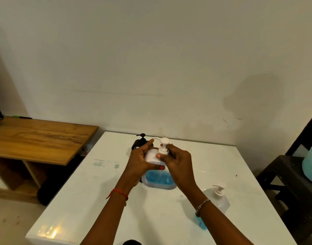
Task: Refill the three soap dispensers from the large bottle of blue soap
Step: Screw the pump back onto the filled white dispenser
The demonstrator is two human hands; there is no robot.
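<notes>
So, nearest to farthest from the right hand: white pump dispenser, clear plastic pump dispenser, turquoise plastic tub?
1. White pump dispenser: in the right hand.
2. Clear plastic pump dispenser: beside right forearm.
3. Turquoise plastic tub: far right edge.

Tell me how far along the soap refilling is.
Nothing is plainly finished. In hand: the left hand grips the white dispenser while the right hand pinches its pump collar, by the big bottle of blue soap; opening or closing, I cannot tell. Seemingly left: the black dispenser and the clear dispenser, standing with pumps on, fill levels unclear.
</notes>
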